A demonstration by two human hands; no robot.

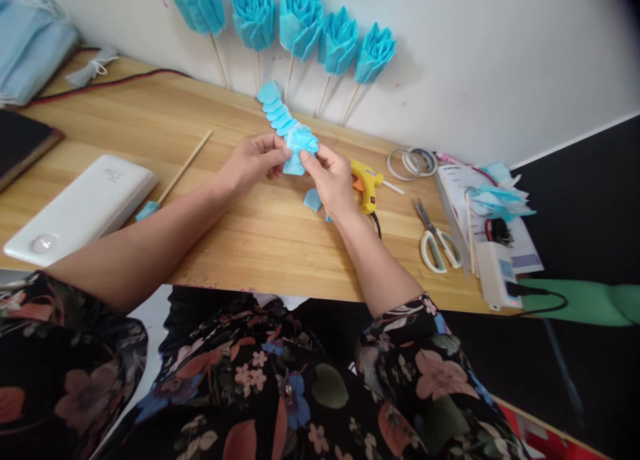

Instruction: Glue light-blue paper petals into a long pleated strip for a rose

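My left hand and right hand pinch the blue piece. Uneven pull could tear or crease it.

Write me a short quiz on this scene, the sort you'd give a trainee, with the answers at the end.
1. Multiple choice: what do the left hand and right hand hold between them?
a) a roll of tape
b) blue material
c) the power bank

2. True or false: the scissors lie on the table, to the right of the yellow glue gun.

3. Count: how many blue flowers on sticks lean against the wall?

Key: 1. b; 2. true; 3. five
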